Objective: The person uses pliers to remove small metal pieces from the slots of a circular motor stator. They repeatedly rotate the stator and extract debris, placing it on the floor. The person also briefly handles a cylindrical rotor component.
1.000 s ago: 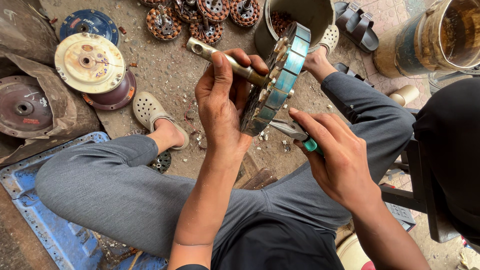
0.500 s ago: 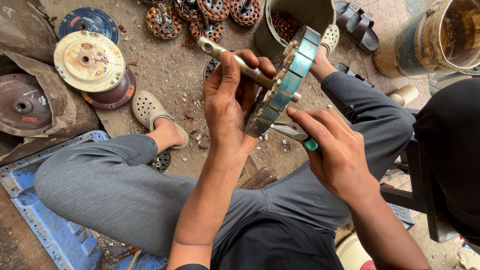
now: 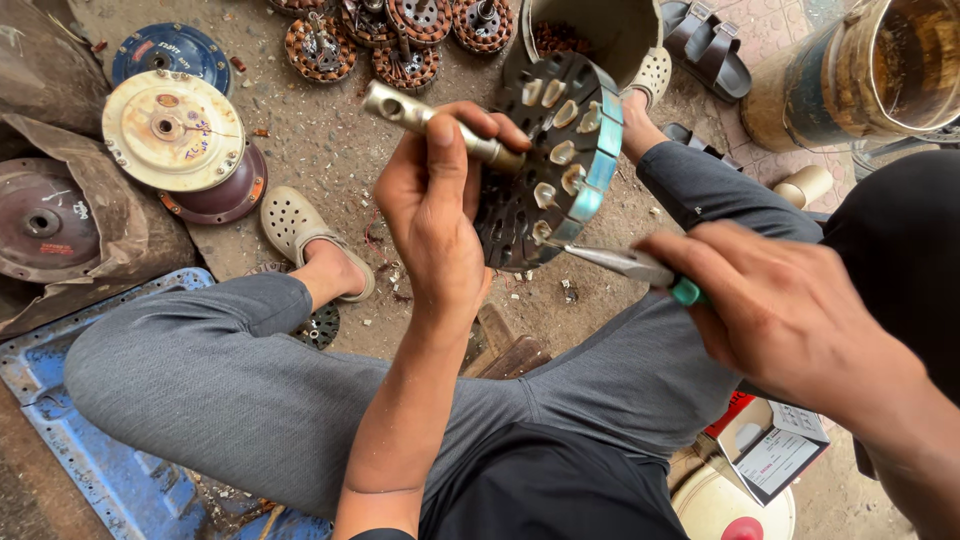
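floor (image 3: 330, 150): bare gritty ground, I sit on it with knees bent, work held up over my lap.
blue metal sheet (image 3: 90, 440): under my left leg, at the lower-left corner of the floor.
drum (image 3: 850, 70): rusty, at the top-right corner.
bucket (image 3: 610, 30): pale, at the top edge, reddish bits inside, just behind the core.
cream motor cover (image 3: 170, 130): round, upper left, lying on a dark red cover (image 3: 225, 195).
blue cover (image 3: 170, 55): round, just above the cream one.
wound coils (image 3: 380, 35): several copper-wound rounds in a cluster along the top edge.
core (image 3: 555, 160): round dark slotted fan-motor core, tilted on edge, pale insulation strips in the slots, blue strips around the rim. Off the floor, in my left hand, above my right knee.
shaft (image 3: 430, 120): metal rod sticking out of the core's centre toward upper left.
left hand (image 3: 435, 215): fingers and thumb wrapped tight round the shaft, carrying the core.
right hand (image 3: 790, 310): closed around the green handle of the pliers.
pliers (image 3: 625, 265): needle-nose, tip touching the lower rim of the core at a slot; can't tell if the tip pinches anything.
sandals (image 3: 705, 45): dark pair, top edge, right of the bucket.
small box (image 3: 770, 450): bottom right, beside my right thigh.
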